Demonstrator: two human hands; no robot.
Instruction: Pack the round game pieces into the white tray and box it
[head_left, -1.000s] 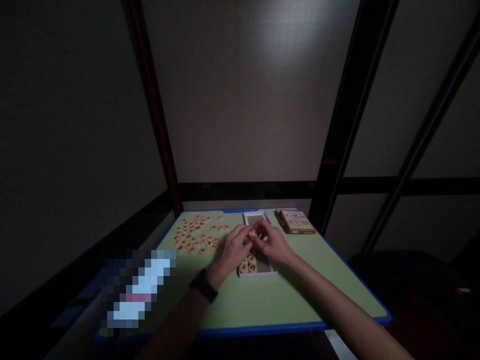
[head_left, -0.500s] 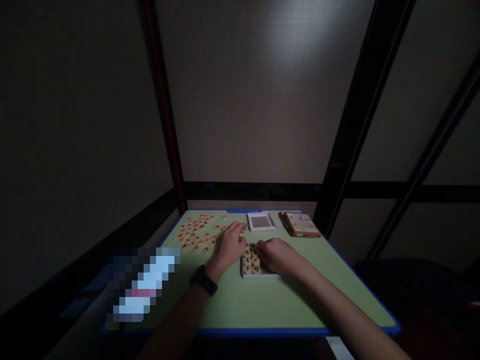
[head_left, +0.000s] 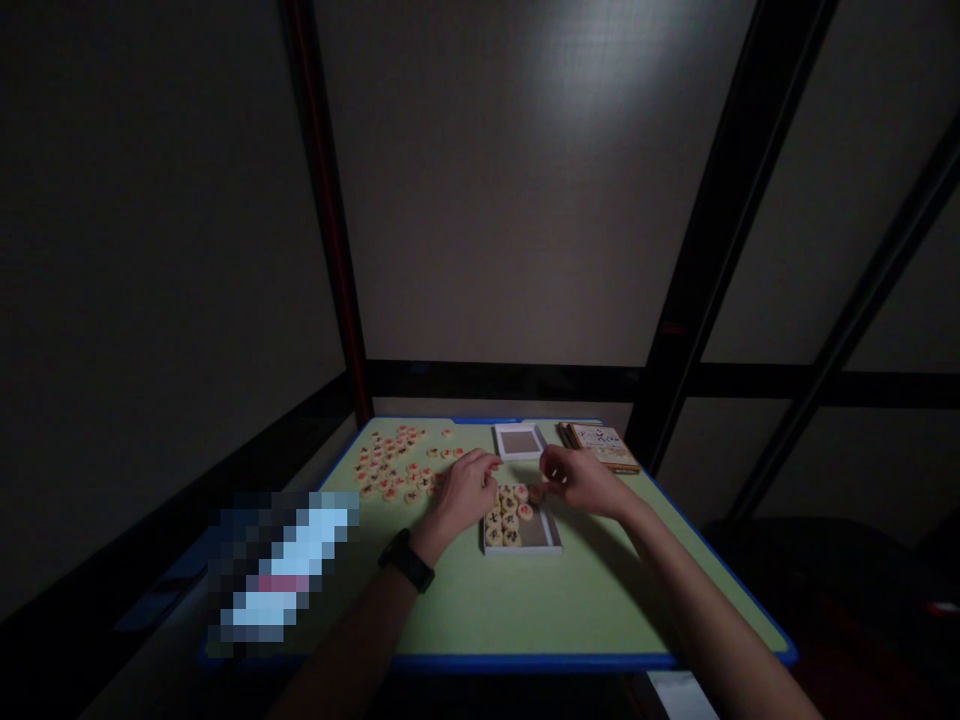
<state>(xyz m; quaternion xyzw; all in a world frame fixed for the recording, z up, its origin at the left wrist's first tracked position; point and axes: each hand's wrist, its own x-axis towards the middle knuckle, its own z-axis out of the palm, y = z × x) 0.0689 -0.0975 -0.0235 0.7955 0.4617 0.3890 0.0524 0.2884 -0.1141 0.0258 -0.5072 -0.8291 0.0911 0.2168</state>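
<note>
Round Chinese chess pieces (head_left: 510, 521) with dark and red characters lie in rows inside a shallow white box (head_left: 540, 548), mostly along its left and far sides. At the far left of that box, my left hand (head_left: 469, 488) rests with fingers bent, thumb and forefinger apart, and nothing visible between them. My right hand (head_left: 583, 482) hovers over the far right corner with its fingers curled together. What lies inside its fingertips is small and shaded. Just beside those fingertips sits a shadowed piece (head_left: 535, 494).
Loose chess pieces (head_left: 390, 465) spread over the left of the green table (head_left: 465, 620). A white box lid or tray (head_left: 520, 441) lies behind the box, and a printed package (head_left: 607, 447) at the back right. A blurred-out bright patch (head_left: 292, 570) covers the left edge.
My right hand has drawn up and to the right from inside the box, uncovering red-marked pieces and the box's bare right part. My left hand has stayed nearly in place.
</note>
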